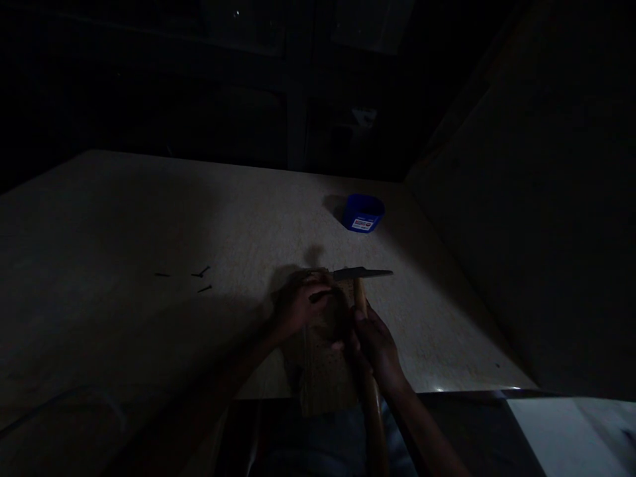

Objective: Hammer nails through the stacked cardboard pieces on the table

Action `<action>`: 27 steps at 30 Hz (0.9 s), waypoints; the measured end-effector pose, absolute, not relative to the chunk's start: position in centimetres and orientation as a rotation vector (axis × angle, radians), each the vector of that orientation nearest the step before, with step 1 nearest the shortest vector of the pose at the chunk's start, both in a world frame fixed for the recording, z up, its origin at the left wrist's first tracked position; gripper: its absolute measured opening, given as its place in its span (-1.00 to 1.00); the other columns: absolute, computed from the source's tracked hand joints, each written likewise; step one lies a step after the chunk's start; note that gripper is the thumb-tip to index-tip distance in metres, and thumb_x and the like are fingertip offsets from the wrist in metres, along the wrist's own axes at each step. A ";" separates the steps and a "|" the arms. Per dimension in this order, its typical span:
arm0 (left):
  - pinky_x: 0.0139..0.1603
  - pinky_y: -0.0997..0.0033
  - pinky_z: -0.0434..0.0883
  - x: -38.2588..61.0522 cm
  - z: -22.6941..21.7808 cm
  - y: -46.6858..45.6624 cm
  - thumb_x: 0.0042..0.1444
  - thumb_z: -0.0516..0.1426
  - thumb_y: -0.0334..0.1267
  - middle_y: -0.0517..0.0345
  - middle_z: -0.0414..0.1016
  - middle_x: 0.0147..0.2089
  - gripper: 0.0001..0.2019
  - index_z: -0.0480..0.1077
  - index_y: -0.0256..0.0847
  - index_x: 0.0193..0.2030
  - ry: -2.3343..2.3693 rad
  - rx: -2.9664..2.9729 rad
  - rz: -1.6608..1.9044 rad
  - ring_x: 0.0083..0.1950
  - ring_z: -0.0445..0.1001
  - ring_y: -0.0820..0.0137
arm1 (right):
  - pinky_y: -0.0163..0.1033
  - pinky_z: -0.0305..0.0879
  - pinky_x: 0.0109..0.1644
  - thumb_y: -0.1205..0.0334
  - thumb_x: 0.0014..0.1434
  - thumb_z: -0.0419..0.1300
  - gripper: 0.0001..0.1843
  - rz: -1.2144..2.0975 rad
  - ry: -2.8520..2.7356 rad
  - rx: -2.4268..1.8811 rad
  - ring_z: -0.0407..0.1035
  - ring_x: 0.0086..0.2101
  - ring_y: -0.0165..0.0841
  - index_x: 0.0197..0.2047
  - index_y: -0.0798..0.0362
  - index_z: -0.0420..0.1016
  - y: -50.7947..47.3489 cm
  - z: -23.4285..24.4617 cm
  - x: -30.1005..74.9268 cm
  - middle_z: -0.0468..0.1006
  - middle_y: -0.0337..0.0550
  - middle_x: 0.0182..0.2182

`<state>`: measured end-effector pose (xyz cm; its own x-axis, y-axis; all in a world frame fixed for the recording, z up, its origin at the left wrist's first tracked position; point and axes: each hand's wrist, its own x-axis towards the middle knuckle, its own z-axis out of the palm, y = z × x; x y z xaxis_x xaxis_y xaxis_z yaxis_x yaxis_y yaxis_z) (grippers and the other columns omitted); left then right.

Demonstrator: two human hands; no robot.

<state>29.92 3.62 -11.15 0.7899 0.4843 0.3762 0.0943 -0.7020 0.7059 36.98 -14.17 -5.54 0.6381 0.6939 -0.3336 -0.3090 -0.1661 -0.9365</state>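
The scene is very dark. My right hand [373, 341] is closed round the wooden handle of a hammer [362, 273], whose dark metal head lies level above the far end of a wooden block [322, 371]. My left hand [298, 306] rests on the block's far end, its fingers pinched on a small dark nail [320, 296] lying just left of the hammer head. The block lies on a pale table [149, 225] and sticks out over its near edge.
A small blue tub [364, 212] with a label stands on the table beyond the hammer. Three loose dark nails [201, 273] lie to the left. A pale wall panel [536, 252] rises along the table's right side.
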 end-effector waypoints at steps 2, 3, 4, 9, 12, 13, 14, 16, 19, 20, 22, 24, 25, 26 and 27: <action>0.03 0.14 0.50 29.9 -11.1 3.6 0.12 0.28 -0.37 0.07 0.64 -0.15 -0.87 0.61 -0.10 -0.20 0.423 2.271 0.741 -0.05 0.58 0.24 | -0.41 -0.08 -0.71 -0.34 0.12 0.22 -0.45 0.921 -0.347 -1.516 0.23 -0.72 -0.47 -0.44 0.01 0.30 -14.3 -5.7 37.0 0.28 -0.38 -0.72; 0.03 0.15 0.50 29.9 -11.0 3.6 0.11 0.28 -0.38 0.07 0.64 -0.16 -0.87 0.61 -0.10 -0.21 0.420 2.267 0.746 -0.05 0.58 0.24 | -0.40 -0.10 -0.72 -0.35 0.13 0.22 -0.45 0.925 -0.351 -1.521 0.23 -0.72 -0.46 -0.44 0.01 0.30 -14.4 -5.7 36.9 0.28 -0.38 -0.71; 0.03 0.15 0.49 29.9 -11.0 3.6 0.11 0.28 -0.39 0.07 0.64 -0.16 -0.87 0.61 -0.11 -0.22 0.421 2.264 0.748 -0.05 0.58 0.24 | -0.40 -0.12 -0.72 -0.35 0.14 0.21 -0.45 0.930 -0.354 -1.524 0.24 -0.71 -0.45 -0.44 0.00 0.30 -14.4 -5.8 36.9 0.27 -0.38 -0.71; 0.07 0.13 0.49 29.9 -11.1 3.6 0.09 0.30 -0.39 0.06 0.64 -0.16 -0.87 0.61 -0.10 -0.23 0.441 2.241 0.745 -0.04 0.57 0.25 | -0.39 -0.12 -0.71 -0.36 0.12 0.22 -0.44 0.907 -0.352 -1.523 0.24 -0.70 -0.45 -0.43 -0.01 0.28 -14.4 -5.6 36.5 0.26 -0.40 -0.71; 0.11 0.10 0.48 29.9 -11.4 3.6 0.09 0.31 -0.36 0.04 0.64 -0.08 -0.86 0.61 -0.09 -0.20 0.455 2.229 0.746 0.02 0.56 0.23 | -0.40 -0.12 -0.72 -0.36 0.13 0.20 -0.44 0.916 -0.362 -1.520 0.12 -0.75 -0.52 -0.43 0.00 0.28 -14.3 -5.5 36.5 0.26 -0.43 -0.71; 0.12 0.09 0.48 29.9 -11.4 3.7 0.10 0.31 -0.35 0.04 0.64 -0.07 -0.86 0.61 -0.08 -0.19 0.450 2.229 0.753 0.04 0.56 0.22 | -0.40 -0.12 -0.72 -0.36 0.13 0.20 -0.44 0.924 -0.367 -1.514 0.12 -0.76 -0.52 -0.43 0.00 0.27 -14.3 -5.5 36.5 0.25 -0.43 -0.71; 0.13 0.09 0.47 30.0 -11.4 3.7 0.10 0.31 -0.34 0.04 0.64 -0.06 -0.86 0.61 -0.07 -0.18 0.433 2.231 0.753 0.05 0.56 0.23 | -0.41 -0.11 -0.73 -0.37 0.13 0.20 -0.43 0.929 -0.372 -1.509 0.12 -0.76 -0.52 -0.43 0.00 0.27 -14.3 -5.5 36.5 0.25 -0.43 -0.71; 0.14 0.09 0.47 30.0 -11.3 3.8 0.12 0.31 -0.32 0.04 0.63 -0.05 -0.86 0.62 -0.06 -0.16 0.397 2.237 0.742 0.05 0.56 0.23 | -0.42 -0.13 -0.74 -0.36 0.12 0.21 -0.44 0.931 -0.383 -1.507 0.16 -0.75 -0.51 -0.43 -0.01 0.26 -14.3 -5.6 36.5 0.26 -0.42 -0.71; 0.11 0.10 0.48 30.1 -11.1 3.9 0.14 0.30 -0.30 0.05 0.64 -0.11 -0.87 0.63 -0.06 -0.17 0.384 2.264 0.707 -0.01 0.57 0.23 | -0.43 -0.14 -0.74 -0.35 0.13 0.21 -0.45 0.930 -0.389 -1.514 0.27 -0.72 -0.45 -0.39 0.00 0.28 -14.3 -5.7 36.6 0.27 -0.41 -0.70; 0.09 0.11 0.48 30.2 -11.0 3.9 0.14 0.29 -0.30 0.05 0.64 -0.13 -0.88 0.64 -0.06 -0.17 0.387 2.274 0.695 -0.03 0.57 0.24 | -0.43 -0.14 -0.74 -0.35 0.12 0.21 -0.45 0.932 -0.387 -1.513 0.31 -0.71 -0.43 -0.37 0.00 0.28 -14.3 -5.7 36.6 0.27 -0.41 -0.70; 0.04 0.14 0.50 30.2 -11.1 3.9 0.16 0.28 -0.29 0.06 0.64 -0.16 -0.88 0.64 -0.07 -0.17 0.397 2.286 0.668 -0.07 0.58 0.25 | -0.43 -0.12 -0.74 -0.36 0.12 0.20 -0.45 0.939 -0.383 -1.502 0.36 -0.69 -0.39 -0.33 0.00 0.29 -14.2 -5.7 36.6 0.26 -0.42 -0.70; 0.01 0.18 0.51 30.3 -11.3 3.8 0.16 0.28 -0.30 0.07 0.64 -0.17 -0.88 0.64 -0.08 -0.17 0.416 2.282 0.652 -0.08 0.57 0.26 | -0.43 -0.13 -0.74 -0.36 0.11 0.21 -0.45 0.944 -0.381 -1.503 0.38 -0.69 -0.38 -0.31 0.00 0.28 -14.1 -5.7 36.6 0.26 -0.43 -0.70; 0.00 0.19 0.51 30.4 -11.4 3.8 0.16 0.28 -0.31 0.07 0.64 -0.16 -0.87 0.64 -0.08 -0.17 0.423 2.279 0.651 -0.08 0.57 0.27 | -0.43 -0.12 -0.74 -0.36 0.11 0.21 -0.45 0.938 -0.379 -1.507 0.37 -0.70 -0.39 -0.31 0.00 0.28 -14.1 -5.7 36.6 0.26 -0.44 -0.70; -0.01 0.19 0.51 30.4 -11.5 3.7 0.16 0.28 -0.31 0.07 0.64 -0.16 -0.87 0.64 -0.08 -0.17 0.425 2.276 0.656 -0.08 0.58 0.27 | -0.44 -0.11 -0.74 -0.35 0.11 0.21 -0.45 0.931 -0.378 -1.514 0.36 -0.70 -0.40 -0.32 0.00 0.28 -14.1 -5.6 36.6 0.27 -0.44 -0.70; -0.01 0.19 0.52 30.4 -11.5 3.7 0.15 0.28 -0.31 0.07 0.64 -0.15 -0.87 0.64 -0.08 -0.17 0.424 2.275 0.667 -0.08 0.58 0.27 | -0.44 -0.11 -0.74 -0.35 0.11 0.21 -0.45 0.924 -0.375 -1.522 0.35 -0.70 -0.41 -0.33 0.01 0.27 -14.1 -5.6 36.5 0.27 -0.44 -0.70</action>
